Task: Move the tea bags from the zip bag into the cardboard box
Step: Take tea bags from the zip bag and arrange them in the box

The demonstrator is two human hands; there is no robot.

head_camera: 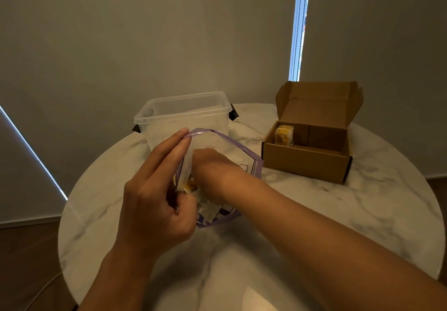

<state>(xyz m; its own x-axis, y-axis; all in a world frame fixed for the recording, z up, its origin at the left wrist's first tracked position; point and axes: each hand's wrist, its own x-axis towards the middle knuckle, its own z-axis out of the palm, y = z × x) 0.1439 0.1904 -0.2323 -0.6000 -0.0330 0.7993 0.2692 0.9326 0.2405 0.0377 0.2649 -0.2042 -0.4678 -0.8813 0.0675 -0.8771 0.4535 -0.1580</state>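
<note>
Bare tabletop (326, 214) between the zip bag (227, 142) and the cardboard box (304, 163) leaves an open lane to the right. The box opens upward; its raised lid (321, 102) walls the far side, and tea bags (285, 133) occupy its left end, the rest being free. A clear container (183, 114) stands just behind the bag. The left hand (157, 202) grips the bag's rim; the right hand (212, 163) fills its mouth.

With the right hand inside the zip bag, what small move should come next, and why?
Probably close the right hand on a yellow tea bag and draw it out: the left hand holds the clear purple-rimmed zip bag open, and the open brown cardboard box has room.
</note>
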